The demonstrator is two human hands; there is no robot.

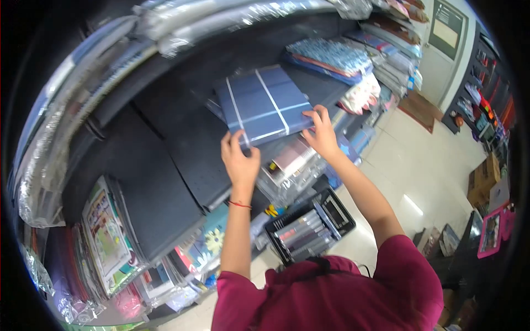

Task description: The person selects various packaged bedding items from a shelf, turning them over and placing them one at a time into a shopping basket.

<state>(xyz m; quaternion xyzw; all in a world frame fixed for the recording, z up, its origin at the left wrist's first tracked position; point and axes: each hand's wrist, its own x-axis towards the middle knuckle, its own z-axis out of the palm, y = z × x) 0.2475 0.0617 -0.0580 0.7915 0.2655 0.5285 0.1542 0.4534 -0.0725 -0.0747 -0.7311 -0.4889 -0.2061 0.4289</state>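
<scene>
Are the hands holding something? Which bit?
The left hand touches a folded blue white-striped cloth at its near left corner, the right hand at its near right one. Whether they're gripping, I can't tell.

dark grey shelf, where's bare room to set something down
The dark grey shelf has a wide bare patch between the colourful plastic-wrapped packs at lower left and the flat blue pack with white stripes. Right of it, the folded pale blue patterned stack crowds the shelf.
</scene>
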